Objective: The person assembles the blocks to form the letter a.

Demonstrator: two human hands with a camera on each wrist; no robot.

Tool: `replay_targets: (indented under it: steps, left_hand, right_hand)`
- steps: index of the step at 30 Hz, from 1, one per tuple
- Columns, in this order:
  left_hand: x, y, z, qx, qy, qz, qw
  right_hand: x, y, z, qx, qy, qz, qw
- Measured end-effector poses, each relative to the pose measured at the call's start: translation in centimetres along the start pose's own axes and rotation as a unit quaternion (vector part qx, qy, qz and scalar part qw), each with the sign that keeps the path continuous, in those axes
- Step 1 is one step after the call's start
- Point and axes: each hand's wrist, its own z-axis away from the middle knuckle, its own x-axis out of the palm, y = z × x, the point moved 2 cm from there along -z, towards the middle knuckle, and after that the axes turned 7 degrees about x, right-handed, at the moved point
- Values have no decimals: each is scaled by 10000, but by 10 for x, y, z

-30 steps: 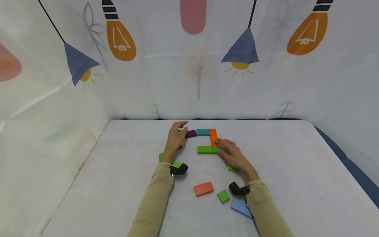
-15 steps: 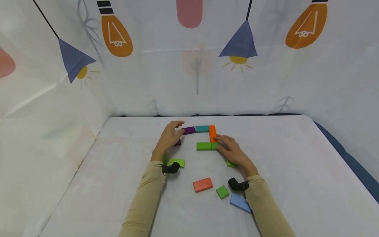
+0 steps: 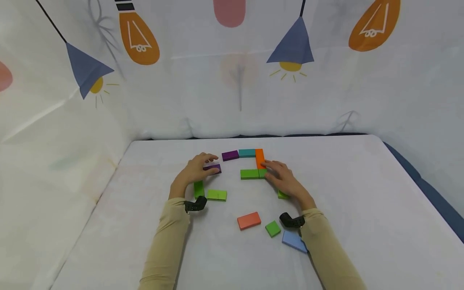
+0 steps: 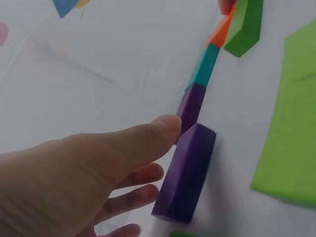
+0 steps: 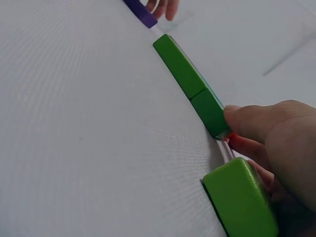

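White cloth-draped desk [image 3: 108,225], lamp-print backdrop. Left hand [image 3: 193,171] pinches loose purple block [image 3: 213,168] beside purple-teal-orange row [image 3: 243,154]. Right hand [image 3: 282,179], fingers flat, steadies small green block [image 3: 263,173]. Outline partly laid; red block [image 3: 249,220], blue block [image 3: 293,241] unplaced near.

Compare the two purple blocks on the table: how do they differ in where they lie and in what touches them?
The far purple block sits end to end with the teal block, in a row; the near purple block lies apart from that row. The left hand has its fingers against the near purple block, while no hand touches the far purple block. Both are purple, oblong and lie flat on the table.
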Motion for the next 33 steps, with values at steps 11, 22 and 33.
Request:
replay_targets:
  steps: [11, 22, 33]
  left_hand:
    - [3, -4, 3, 70, -187, 10, 9998]
    - [5, -8, 0, 56, -121, -198, 9997]
    - [8, -7, -1, 58, 4, -381, 9993]
  right_hand:
    - [2, 2, 3, 41, 16, -81, 10000]
    - [1, 3, 1, -125, 73, -167, 9998]
    - [0, 0, 4, -190, 65, -164, 9997]
